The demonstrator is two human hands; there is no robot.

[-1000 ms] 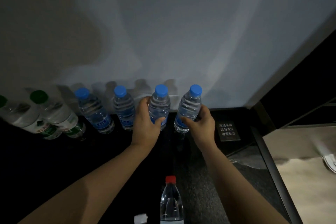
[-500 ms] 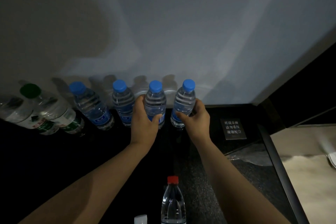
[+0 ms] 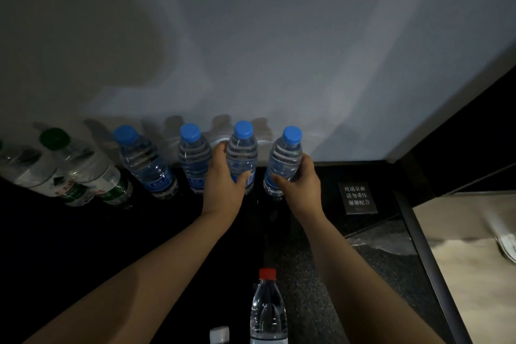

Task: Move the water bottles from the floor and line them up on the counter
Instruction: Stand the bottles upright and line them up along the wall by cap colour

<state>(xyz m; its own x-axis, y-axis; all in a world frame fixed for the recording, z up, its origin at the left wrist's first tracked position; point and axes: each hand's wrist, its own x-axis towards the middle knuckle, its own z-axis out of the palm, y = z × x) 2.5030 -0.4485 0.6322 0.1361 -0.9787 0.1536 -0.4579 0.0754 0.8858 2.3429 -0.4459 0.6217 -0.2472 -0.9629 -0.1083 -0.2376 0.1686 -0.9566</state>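
Your left hand (image 3: 222, 190) gripping the third clear blue-capped plastic bottle (image 3: 242, 153), your right hand (image 3: 303, 186) gripping the rightmost one (image 3: 284, 156), black glossy counter (image 3: 111, 232) beneath

A plain pale grey wall (image 3: 279, 36) fills the upper frame, dimly lit and crossed by soft shadows. Below it lies a glossy black counter (image 3: 83, 246). A pale beige floor (image 3: 460, 274) shows at lower right.

Counted: blue-capped bottles (image 3: 148, 167) (image 3: 194, 159) (image 3: 241, 153) (image 3: 284, 159), 4 | green-capped bottles (image 3: 83, 165) (image 3: 25, 167), 2 | red-capped bottle (image 3: 268, 313), 1 | white cap (image 3: 219, 334), 1 | plaque (image 3: 358, 198), 1
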